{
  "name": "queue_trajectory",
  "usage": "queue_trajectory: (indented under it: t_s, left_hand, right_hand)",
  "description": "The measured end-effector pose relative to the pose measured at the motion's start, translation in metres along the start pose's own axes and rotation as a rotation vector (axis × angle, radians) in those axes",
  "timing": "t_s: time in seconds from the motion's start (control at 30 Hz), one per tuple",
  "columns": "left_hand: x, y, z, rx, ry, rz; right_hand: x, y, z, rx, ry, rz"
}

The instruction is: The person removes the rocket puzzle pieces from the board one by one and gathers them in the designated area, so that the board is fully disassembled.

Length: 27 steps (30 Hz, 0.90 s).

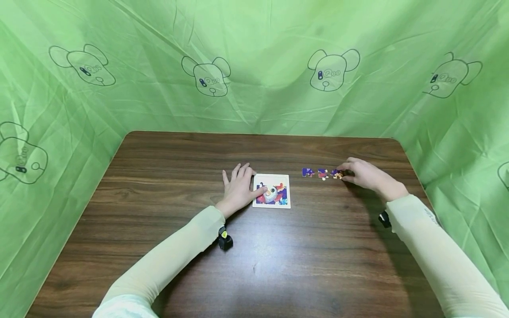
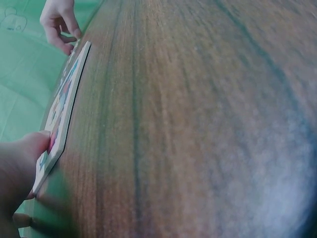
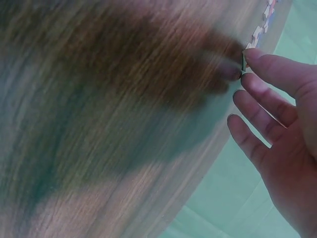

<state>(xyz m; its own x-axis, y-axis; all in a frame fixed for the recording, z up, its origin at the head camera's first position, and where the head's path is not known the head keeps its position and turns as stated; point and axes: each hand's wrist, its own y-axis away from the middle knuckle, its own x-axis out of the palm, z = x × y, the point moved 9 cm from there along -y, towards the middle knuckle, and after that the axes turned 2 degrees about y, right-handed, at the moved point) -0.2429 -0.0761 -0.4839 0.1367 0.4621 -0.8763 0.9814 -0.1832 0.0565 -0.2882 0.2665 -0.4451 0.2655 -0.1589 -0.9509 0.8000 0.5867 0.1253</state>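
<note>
The right hand (image 1: 365, 173) narrowly pinches a puzzle piece (image 1: 348, 173) at the right end of a purple-red-yellow row of pieces (image 1: 322, 172). Left of it, the left hand (image 1: 238, 190), fingers spread, rests its thumb on a white-bordered, colourful puzzle board (image 1: 272, 176). Brown tabletop (image 1: 318, 265) stretches widely nearer; its far edge meets green cloth (image 1: 270, 92).

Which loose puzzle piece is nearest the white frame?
The leftmost loose piece in the head view, mostly purple. It sits closest to the white frame; the other loose pieces lie farther right, toward the right hand.
</note>
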Motion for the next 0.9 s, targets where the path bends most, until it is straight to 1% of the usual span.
queue_trajectory:
  t_s: [0.17,0.53,0.7,0.8,0.9]
  left_hand:
    - [0.0,0.001,0.0,0.007,-0.002,-0.007]
    - [0.001,0.0,0.001,0.009,-0.003,-0.013]
    - [0.001,0.0,0.001,0.007,-0.005,-0.014]
    - [0.001,0.0,0.001,0.005,-0.005,-0.015]
    - [0.001,0.0,0.001,0.004,-0.008,-0.017]
  right_hand:
    - [0.0,0.002,-0.001,0.017,-0.01,-0.012]
    - [0.0,0.003,-0.002,0.015,-0.018,-0.023]
    - [-0.001,0.005,-0.003,0.036,-0.028,-0.037]
    - [-0.002,0.005,0.0,0.043,-0.028,-0.054]
    - [-0.004,0.005,0.008,0.037,-0.028,-0.072]
